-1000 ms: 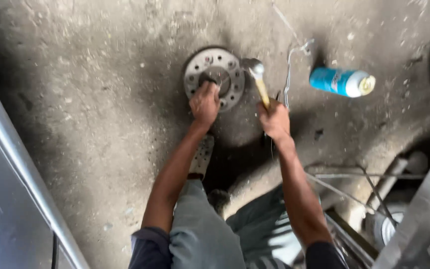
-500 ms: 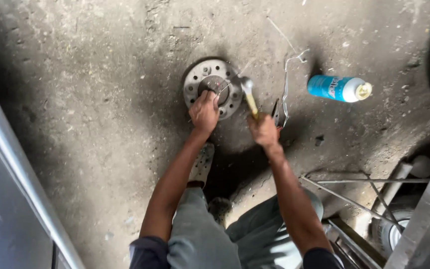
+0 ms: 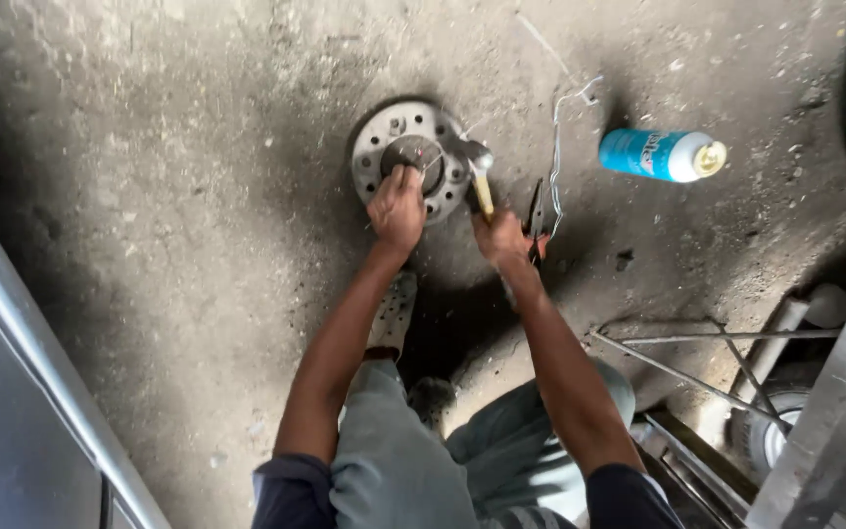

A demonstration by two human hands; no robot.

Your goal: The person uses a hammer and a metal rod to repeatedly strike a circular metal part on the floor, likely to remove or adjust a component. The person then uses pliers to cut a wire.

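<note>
A round metal wheel hub (image 3: pixel 384 147) with bolt holes lies flat on the dirty concrete floor. My left hand (image 3: pixel 397 208) rests on its near edge, fingers closed around a small thin tool at the hub's centre. My right hand (image 3: pixel 502 236) grips the wooden handle of a hammer (image 3: pixel 478 171), whose metal head sits over the hub's right rim. Both my forearms reach forward from my bent knees in grey trousers.
A blue spray can (image 3: pixel 661 154) lies on its side to the right. Pliers (image 3: pixel 537 216) and a bent wire (image 3: pixel 560 137) lie beside my right hand. A metal rail (image 3: pixel 41 362) runs along the left; metal rods and a frame (image 3: pixel 697 343) crowd the lower right.
The hammer has swung left and down, from beside the hub onto its right rim. My left hand stays on the hub.
</note>
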